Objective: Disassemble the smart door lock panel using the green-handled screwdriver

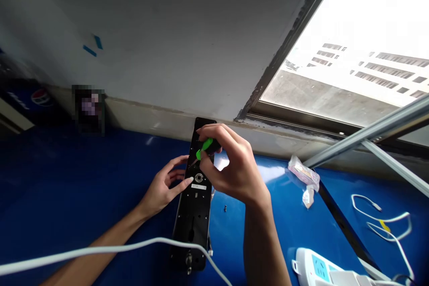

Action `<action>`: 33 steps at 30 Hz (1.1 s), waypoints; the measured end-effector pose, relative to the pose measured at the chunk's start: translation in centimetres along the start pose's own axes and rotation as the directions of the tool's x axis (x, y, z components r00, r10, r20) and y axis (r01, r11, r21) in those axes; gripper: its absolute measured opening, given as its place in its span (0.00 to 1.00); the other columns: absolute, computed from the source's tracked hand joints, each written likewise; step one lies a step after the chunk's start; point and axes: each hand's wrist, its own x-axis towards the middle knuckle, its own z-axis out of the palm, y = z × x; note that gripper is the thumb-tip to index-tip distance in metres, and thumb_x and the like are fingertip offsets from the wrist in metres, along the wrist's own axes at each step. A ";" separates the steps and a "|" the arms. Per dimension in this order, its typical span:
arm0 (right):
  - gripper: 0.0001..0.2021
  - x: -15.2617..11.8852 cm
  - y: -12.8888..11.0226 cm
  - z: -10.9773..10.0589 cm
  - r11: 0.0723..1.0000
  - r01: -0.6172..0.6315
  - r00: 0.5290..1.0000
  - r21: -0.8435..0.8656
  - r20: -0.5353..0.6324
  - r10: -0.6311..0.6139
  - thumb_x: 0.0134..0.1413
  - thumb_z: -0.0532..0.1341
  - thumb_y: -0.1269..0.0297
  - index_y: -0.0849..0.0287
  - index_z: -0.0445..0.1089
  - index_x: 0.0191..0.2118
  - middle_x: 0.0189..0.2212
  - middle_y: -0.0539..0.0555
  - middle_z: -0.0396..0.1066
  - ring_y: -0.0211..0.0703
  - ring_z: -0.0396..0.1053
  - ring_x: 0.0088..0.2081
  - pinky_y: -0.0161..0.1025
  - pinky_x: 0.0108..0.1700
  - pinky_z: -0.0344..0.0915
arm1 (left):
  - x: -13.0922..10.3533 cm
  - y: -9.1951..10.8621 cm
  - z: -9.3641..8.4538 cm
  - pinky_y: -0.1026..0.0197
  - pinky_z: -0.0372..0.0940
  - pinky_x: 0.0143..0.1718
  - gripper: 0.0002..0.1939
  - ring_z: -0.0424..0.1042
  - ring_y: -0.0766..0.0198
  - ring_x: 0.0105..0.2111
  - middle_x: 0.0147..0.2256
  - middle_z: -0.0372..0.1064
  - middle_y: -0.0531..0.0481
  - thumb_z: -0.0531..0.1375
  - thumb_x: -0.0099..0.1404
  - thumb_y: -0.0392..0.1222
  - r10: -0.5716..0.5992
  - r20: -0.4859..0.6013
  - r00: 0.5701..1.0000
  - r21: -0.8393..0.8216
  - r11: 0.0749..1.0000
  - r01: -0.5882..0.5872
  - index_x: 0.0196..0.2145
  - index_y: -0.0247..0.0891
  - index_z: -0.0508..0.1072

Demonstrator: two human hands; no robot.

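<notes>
A long black panel [193, 216], like a door lock body, lies lengthwise on the blue tabletop, with a square hole in a round silver ring and a white label on its face. My left hand [167, 183] grips its left edge, thumb on the face beside the label and fingers at the side. Pinched in my right hand [234, 161] is a green and black screwdriver [207, 145], tilted, its thin shaft pointing down-left at the panel above the ring. Whether the tip sits in a screw is too small to tell. A small screw [225, 208] lies right of the panel.
A white cable [134, 246] crosses in front of the panel and my left forearm. At right are a power strip [313, 266], a coiled white cable [385, 223], a crumpled plastic packet [303, 172] and a dark bar [345, 225]. The wall and window border the back.
</notes>
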 end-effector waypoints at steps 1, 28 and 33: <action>0.13 0.0 0.1 -0.1 1.000 0.001 1.000 -0.006 -0.018 -0.001 0.57 0.63 0.77 0.57 0.71 0.47 0.45 0.51 0.75 0.34 0.70 0.35 0.33 0.37 0.68 | 0.0 -0.1 0.0 0.54 0.75 0.54 0.31 0.77 0.55 0.51 0.62 0.68 0.45 0.69 0.67 0.47 0.006 -0.002 1.000 0.007 1.000 -0.006 0.64 0.48 0.66; 0.14 -0.4 1.0 0.3 0.996 0.082 0.991 -0.046 -0.100 -0.086 0.60 0.64 0.74 0.53 0.69 0.50 0.41 0.49 0.76 0.35 0.73 0.38 0.32 0.40 0.70 | -0.3 0.2 0.1 0.55 0.75 0.52 0.29 0.77 0.59 0.47 0.62 0.68 0.44 0.67 0.69 0.48 0.001 0.009 1.000 0.061 0.998 -0.001 0.64 0.46 0.66; 0.20 -0.2 0.5 0.7 0.997 0.069 0.996 -0.042 -0.048 -0.071 0.56 0.64 0.75 0.54 0.66 0.54 0.45 0.51 0.74 0.38 0.73 0.39 0.35 0.41 0.70 | -0.6 0.5 0.3 0.55 0.74 0.52 0.28 0.78 0.58 0.47 0.60 0.69 0.45 0.65 0.71 0.49 -0.010 0.008 1.000 0.079 0.997 0.009 0.65 0.46 0.65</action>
